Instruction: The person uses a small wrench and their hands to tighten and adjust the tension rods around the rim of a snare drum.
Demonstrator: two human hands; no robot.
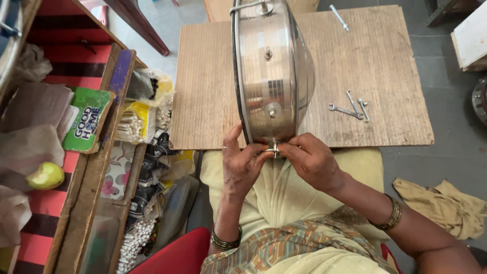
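A round shiny steel vessel [271, 71] stands on its edge on a wooden board [203, 91], its flat back facing left and its domed side facing right. My left hand [242, 165] and my right hand [310, 160] meet at the vessel's near rim. Both pinch a small metal fitting [273, 148] that sticks out of the rim there. Bolts with washers show on the vessel's flat back.
Two small spanners and a bolt [350, 109] lie on the board right of the vessel. Another bolt [339, 18] lies at the far edge. A wooden rack [96, 167] with bags and packets stands at left. A crumpled cloth [446, 205] lies on the floor at right.
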